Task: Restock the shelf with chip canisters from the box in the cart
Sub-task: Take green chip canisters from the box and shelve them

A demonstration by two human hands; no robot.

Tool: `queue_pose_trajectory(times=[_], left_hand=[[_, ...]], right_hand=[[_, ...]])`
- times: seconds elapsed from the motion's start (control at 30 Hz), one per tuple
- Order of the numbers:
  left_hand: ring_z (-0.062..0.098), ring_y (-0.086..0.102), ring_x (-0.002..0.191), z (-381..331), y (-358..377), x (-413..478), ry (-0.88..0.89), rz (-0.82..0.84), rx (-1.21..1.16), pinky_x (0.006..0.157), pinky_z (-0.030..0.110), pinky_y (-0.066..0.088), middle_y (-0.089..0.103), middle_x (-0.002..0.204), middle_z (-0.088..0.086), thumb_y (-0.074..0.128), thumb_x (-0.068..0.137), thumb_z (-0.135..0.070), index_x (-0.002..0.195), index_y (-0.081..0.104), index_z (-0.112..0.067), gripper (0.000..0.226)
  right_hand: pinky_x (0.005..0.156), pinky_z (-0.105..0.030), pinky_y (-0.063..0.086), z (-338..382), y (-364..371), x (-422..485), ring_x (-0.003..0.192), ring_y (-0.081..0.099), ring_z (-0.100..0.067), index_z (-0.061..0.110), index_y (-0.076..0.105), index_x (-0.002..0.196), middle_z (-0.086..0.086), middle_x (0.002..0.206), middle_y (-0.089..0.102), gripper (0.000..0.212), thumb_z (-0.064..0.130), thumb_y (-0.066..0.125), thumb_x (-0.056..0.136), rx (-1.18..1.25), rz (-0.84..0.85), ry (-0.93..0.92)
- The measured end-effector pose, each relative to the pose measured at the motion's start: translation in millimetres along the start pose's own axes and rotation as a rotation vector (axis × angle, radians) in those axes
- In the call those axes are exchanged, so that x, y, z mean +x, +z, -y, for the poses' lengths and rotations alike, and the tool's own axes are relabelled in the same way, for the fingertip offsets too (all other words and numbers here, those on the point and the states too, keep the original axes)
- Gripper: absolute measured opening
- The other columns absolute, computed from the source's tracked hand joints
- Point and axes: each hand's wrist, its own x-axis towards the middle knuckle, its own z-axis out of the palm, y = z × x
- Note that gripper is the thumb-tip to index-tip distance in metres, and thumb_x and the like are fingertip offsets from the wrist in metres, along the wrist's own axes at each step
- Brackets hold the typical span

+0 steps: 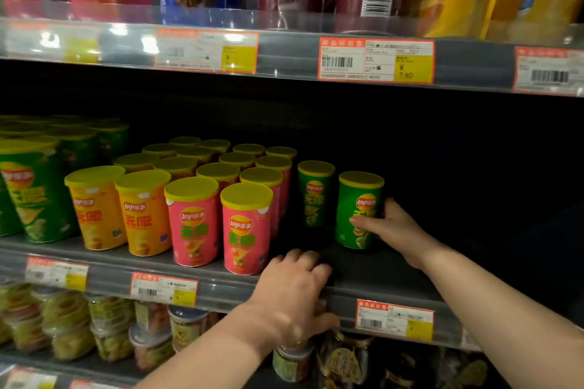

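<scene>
My right hand (390, 227) grips a small green chip canister (358, 208) with a yellow lid, standing upright on the middle shelf (379, 275). A second green canister (315, 194) stands just behind and to its left. My left hand (292, 290) grips the front edge of the same shelf, fingers curled over the rail and thumb under it. Left of the green ones stand rows of pink canisters (245, 230), then orange canisters (143, 215). The box and the cart are out of view.
Taller green canisters (34, 196) fill the shelf's far left. The shelf right of my right hand is dark and bare. Price tags (376, 60) line the rails. Tall chip tubes stand on the shelf above, and jars (151, 344) on the shelf below.
</scene>
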Motion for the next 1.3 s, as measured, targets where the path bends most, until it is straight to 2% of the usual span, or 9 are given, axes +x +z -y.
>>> queue_pose_trajectory(times=[0.13,0.43,0.73,0.97,1.1,1.2,1.3], left_hand=[[0.027,0.032,0.13,2.1,3.4,0.3,0.006,-0.03,0.015,0.104,0.037,0.03,0.035,0.143,0.003,0.057,0.082,-0.059,0.14,0.037,-0.024,0.071],[0.026,0.03,0.131,0.5,1.8,-0.1,-0.001,-0.036,0.011,0.104,0.036,0.029,0.033,0.145,0.003,0.056,0.083,-0.059,0.141,0.035,-0.025,0.071],[0.025,0.03,0.132,0.8,4.3,0.8,0.003,-0.048,0.003,0.105,0.036,0.028,0.032,0.146,0.002,0.057,0.082,-0.059,0.141,0.034,-0.026,0.072],[0.025,0.03,0.132,0.7,6.0,0.3,0.008,-0.072,0.007,0.106,0.036,0.028,0.032,0.147,0.001,0.056,0.082,-0.06,0.142,0.034,-0.026,0.072],[0.024,0.03,0.133,0.1,6.5,-0.3,0.007,-0.072,0.015,0.106,0.034,0.028,0.031,0.147,0.0,0.055,0.083,-0.061,0.142,0.032,-0.028,0.072],[0.023,0.03,0.132,-0.4,6.1,-1.3,0.008,-0.073,0.023,0.106,0.034,0.029,0.032,0.146,-0.001,0.054,0.083,-0.061,0.142,0.032,-0.028,0.071],[0.022,0.031,0.132,-1.0,5.3,-1.5,0.006,-0.064,0.036,0.106,0.033,0.029,0.031,0.147,-0.001,0.054,0.083,-0.062,0.143,0.031,-0.029,0.073]], right_hand=[[0.088,-0.029,0.04,-1.6,6.2,12.6,0.112,0.051,-0.017,0.01,0.037,0.136,-0.011,0.133,0.053,0.062,0.011,0.07,0.084,-0.056,-0.035,0.035],[0.087,-0.028,0.04,-4.2,6.2,29.3,0.122,0.05,-0.028,0.008,0.033,0.139,-0.014,0.135,0.051,0.071,0.006,0.073,0.08,-0.175,-0.033,0.096],[0.1,-0.041,0.044,-4.6,4.8,37.3,0.125,0.048,-0.03,0.013,0.031,0.142,-0.013,0.14,0.048,0.076,0.012,0.075,0.079,-0.196,-0.044,0.133],[0.1,-0.039,0.043,-2.4,9.7,32.8,0.125,0.048,-0.03,0.01,0.032,0.141,-0.014,0.14,0.048,0.074,0.011,0.074,0.08,-0.218,-0.075,0.129],[0.096,-0.028,0.037,-5.1,8.3,27.4,0.128,0.045,-0.028,0.006,0.029,0.144,-0.015,0.142,0.045,0.077,0.01,0.073,0.08,-0.279,-0.082,0.131],[0.096,-0.029,0.039,-5.8,5.5,21.5,0.125,0.047,-0.028,0.006,0.034,0.141,-0.016,0.138,0.047,0.074,0.013,0.074,0.08,-0.383,-0.09,0.11],[0.097,-0.03,0.041,-5.0,1.7,10.2,0.123,0.049,-0.026,0.01,0.037,0.141,-0.013,0.137,0.047,0.072,0.025,0.073,0.081,-0.548,-0.051,0.09]])
